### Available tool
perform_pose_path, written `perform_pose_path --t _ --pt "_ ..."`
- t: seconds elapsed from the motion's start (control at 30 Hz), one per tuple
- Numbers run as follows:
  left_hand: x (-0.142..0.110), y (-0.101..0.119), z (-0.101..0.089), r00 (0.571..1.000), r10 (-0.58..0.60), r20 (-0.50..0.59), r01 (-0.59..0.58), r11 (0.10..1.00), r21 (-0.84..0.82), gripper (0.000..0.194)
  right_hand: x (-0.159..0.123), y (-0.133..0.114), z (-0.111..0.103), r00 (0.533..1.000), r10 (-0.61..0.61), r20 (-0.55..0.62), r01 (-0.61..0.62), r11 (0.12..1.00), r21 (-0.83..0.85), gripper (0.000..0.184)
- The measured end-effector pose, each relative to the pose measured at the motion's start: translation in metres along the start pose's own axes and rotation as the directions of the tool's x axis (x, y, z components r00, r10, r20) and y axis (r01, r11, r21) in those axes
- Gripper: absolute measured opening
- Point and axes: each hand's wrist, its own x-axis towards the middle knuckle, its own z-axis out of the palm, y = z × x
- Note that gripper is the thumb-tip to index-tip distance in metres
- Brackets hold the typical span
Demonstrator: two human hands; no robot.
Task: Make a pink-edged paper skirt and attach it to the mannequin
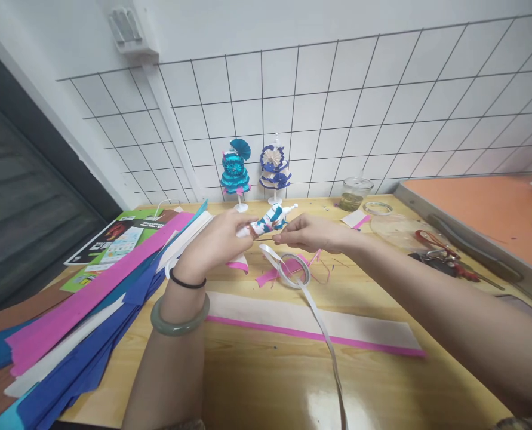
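My left hand (218, 242), with a black band and a green bangle at the wrist, is closed on a small cone-shaped form wrapped in white and teal paper (268, 220). The form lies tilted, its beaded white tip pointing right. My right hand (308, 232) pinches a thin strand (264, 240) that stretches from the left hand below the cone; what the strand is made of is too fine to tell. Just beneath the hands is a roll of white ribbon (298, 272), its loose tail (322, 328) trailing toward the front edge. Pink paper scraps (268, 276) lie by the roll.
A white and pink paper strip (310, 319) crosses the table. Coloured crepe paper (100, 292) fans out at left. Two ruffled paper trees, one teal (235, 170) and one blue (274, 167), stand at the wall. A glass jar (356, 192), scissors (436, 245) and an orange board (476, 209) are right.
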Motion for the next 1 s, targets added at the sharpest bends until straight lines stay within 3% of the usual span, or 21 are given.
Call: perform_pose_path --t 0.33,0.77,1.0 --pt "-0.002 -0.002 -0.002 1.000 0.011 0.008 -0.011 1.000 -0.006 0.024 0.001 -0.013 0.004 1.000 0.000 -0.002 0.000 0.993 -0.121 0.049" --pt "-0.001 -0.005 -0.001 0.999 0.050 0.003 -0.050 0.999 -0.020 0.026 0.001 -0.009 0.004 0.998 -0.062 -0.022 0.055 0.973 -0.223 0.048" --pt "0.001 -0.006 -0.001 0.999 0.037 -0.003 -0.037 0.999 -0.027 0.025 -0.001 -0.008 0.004 0.998 -0.039 -0.044 0.028 0.970 -0.242 0.039"
